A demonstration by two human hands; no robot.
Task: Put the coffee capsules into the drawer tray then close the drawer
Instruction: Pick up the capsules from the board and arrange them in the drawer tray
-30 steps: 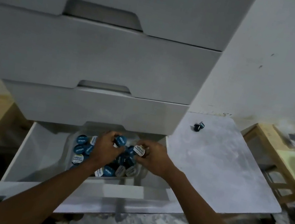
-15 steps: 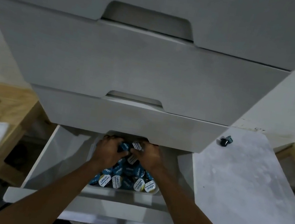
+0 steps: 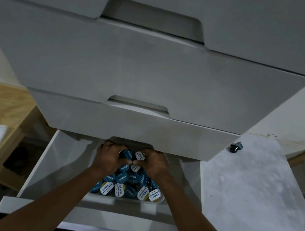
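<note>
Left hand, right hand round capsules deeper under drawer; stray capsule aside

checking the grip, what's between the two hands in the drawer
In the head view, a blue-lidded capsule gripped by the left hand and a white-lidded capsule gripped by the right hand fill the gap.

The closed drawer front is overhanging the open drawer's rear, leaving a low gap that the left hand and right hand are filling, gripping heaped coffee capsules. Left of the tray, bare drawer floor is lying open. A lone capsule is sitting on the tabletop.
</note>
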